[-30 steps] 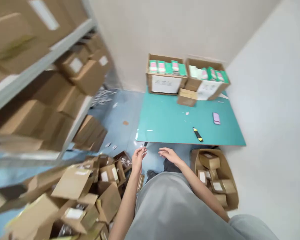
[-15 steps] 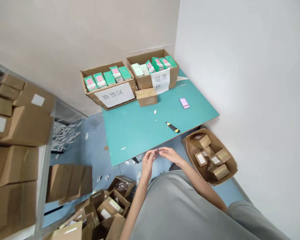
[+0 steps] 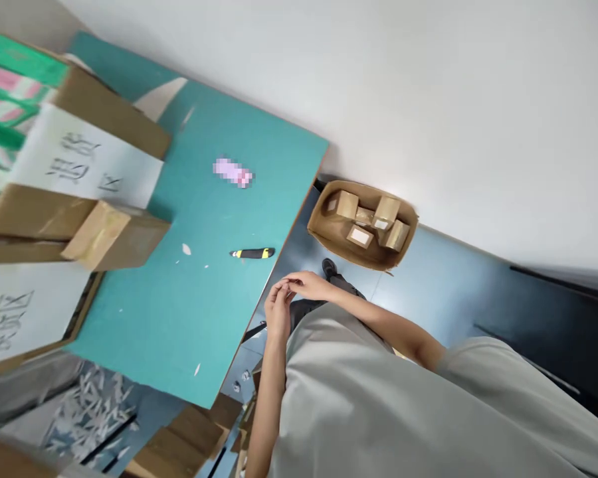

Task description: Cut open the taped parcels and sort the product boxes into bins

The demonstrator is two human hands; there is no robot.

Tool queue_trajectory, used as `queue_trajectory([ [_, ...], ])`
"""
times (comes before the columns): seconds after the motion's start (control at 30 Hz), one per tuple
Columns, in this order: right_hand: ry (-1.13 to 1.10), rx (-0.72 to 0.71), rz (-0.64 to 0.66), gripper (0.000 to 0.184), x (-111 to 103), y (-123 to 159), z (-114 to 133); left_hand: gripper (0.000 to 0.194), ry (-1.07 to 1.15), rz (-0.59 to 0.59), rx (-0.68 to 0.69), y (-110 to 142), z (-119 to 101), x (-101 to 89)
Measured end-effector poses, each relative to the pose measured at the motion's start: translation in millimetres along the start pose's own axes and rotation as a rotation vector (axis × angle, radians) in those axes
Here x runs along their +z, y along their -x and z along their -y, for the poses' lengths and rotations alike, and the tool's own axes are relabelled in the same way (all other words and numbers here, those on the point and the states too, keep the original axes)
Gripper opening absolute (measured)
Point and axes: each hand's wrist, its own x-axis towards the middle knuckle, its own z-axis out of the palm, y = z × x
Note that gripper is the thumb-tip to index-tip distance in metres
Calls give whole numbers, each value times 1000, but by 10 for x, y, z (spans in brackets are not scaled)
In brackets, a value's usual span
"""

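My left hand (image 3: 278, 304) and my right hand (image 3: 307, 285) meet in front of my body, just off the table's edge. Their fingers are bent, with the fingertips pressed together. Whether anything small lies between them is hidden. Nearest to them on the teal table (image 3: 169, 325) is a black and yellow utility knife (image 3: 253, 253). Farther back lies a pixelated pinkish phone-like item (image 3: 232, 171). A small closed cardboard box (image 3: 129, 242) stands against a larger carton (image 3: 114, 119) with a handwritten paper label and green-and-pink packs inside.
A second labelled carton (image 3: 24, 312) stands at the left. On the floor beyond the table's right edge is an open cardboard box (image 3: 329, 242) with several small parcels. Paper scraps (image 3: 92, 405) and brown cartons (image 3: 179, 441) lie lower left. A white wall (image 3: 428, 119) rises behind.
My view has turned to the right and tilted, so the table and cartons shift left. The shelf of boxes has left the view. My hands stay together at the table's edge.
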Motion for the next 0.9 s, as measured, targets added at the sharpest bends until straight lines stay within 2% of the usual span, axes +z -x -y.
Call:
queue_trajectory([
  [0.1, -36, 70, -153, 27, -216, 64, -147, 45, -121, 125, -68, -163, -40, 277],
  [0.27, -172, 114, -367, 27, -353, 179, -314, 50, -265, 312, -151, -413, -86, 571],
  [0.43, -283, 185, -572, 34, -383, 418, -416, 52, -371, 517, -278, -564, -6, 811],
  [0.6, -450, 312, -785, 43, -277, 621, -606, 48, -445, 674, -420, -686, 244, 995],
  [0.73, -575, 402, -874, 51, -165, 722, -795, 47, -501, 765, -493, -753, 426, 1084],
  [0.9, -697, 431, -882, 54, -167, 841, -968, 47, -541, 787, -548, -789, 575, 1202],
])
